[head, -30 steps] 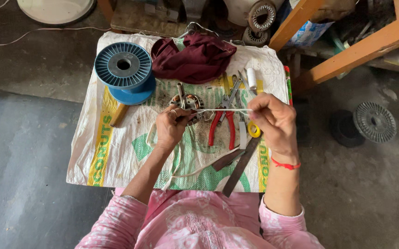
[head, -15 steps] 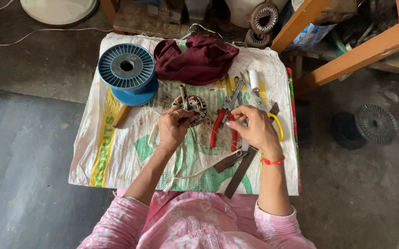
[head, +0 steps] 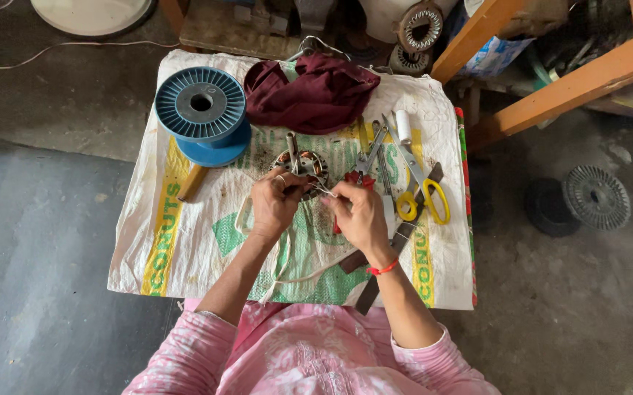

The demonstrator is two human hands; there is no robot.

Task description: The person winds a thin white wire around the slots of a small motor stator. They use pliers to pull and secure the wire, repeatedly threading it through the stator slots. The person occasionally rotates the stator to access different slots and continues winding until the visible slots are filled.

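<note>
At far left we note a grey floor mat [head: 31,278] beside the counter [head: 185,249], which is covered by a white woven sack printed in green and yellow. On the counter's left rear stands a blue plastic spool [head: 201,113] with a ribbed flange; a short wooden handle [head: 192,183] lies just below it. Behind centre lies a crumpled maroon cloth [head: 309,91].

At centre we see the small round motor stator with copper windings [head: 303,165] on the sack, a metal shaft upright in it. Left hand [head: 276,205]: grip closed on the stator's near edge, a ring on one finger. Right hand [head: 360,216]: fingertips pinched together on a thin pale thread [head: 325,192] that runs to the stator; a red band circles this wrist. The two hands are just beside each other. A white cord [head: 287,281] trails from under them toward the person's lap.

Right of the hands we log red-handled pliers [head: 353,183], partly hidden, yellow-handled scissors [head: 422,194], a white tube [head: 403,126] and a dark flat metal bar [head: 386,260]. On the floor at far right lie two dark ribbed discs [head: 594,197].
</note>
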